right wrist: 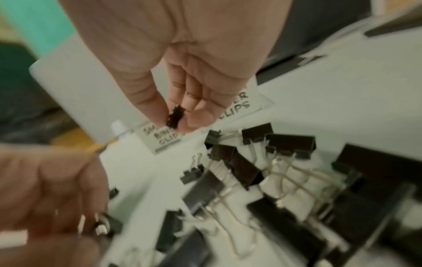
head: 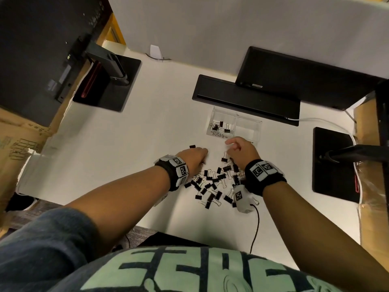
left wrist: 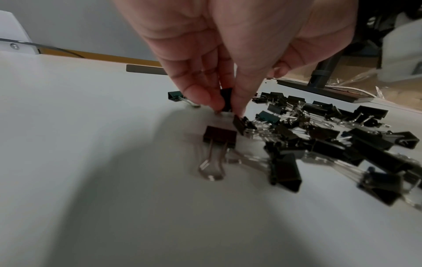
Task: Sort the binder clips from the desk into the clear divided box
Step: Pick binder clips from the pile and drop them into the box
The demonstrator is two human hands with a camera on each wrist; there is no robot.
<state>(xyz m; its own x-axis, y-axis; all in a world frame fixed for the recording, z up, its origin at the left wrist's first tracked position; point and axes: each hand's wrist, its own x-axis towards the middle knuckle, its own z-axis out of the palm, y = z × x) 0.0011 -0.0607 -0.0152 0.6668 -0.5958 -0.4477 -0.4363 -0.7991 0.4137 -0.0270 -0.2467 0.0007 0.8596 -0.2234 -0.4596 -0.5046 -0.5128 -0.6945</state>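
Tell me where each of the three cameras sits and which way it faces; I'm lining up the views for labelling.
Head: worn on the head, looking down at the desk, the clear divided box and the clip pile; both forearms and the shirt show.
Left wrist: looks along the left hand as it pinches a small clip at the desk surface.
Right wrist: looks along the right hand, which pinches a small clip above the box labels; the left hand also shows.
Shared: all three see the clip pile.
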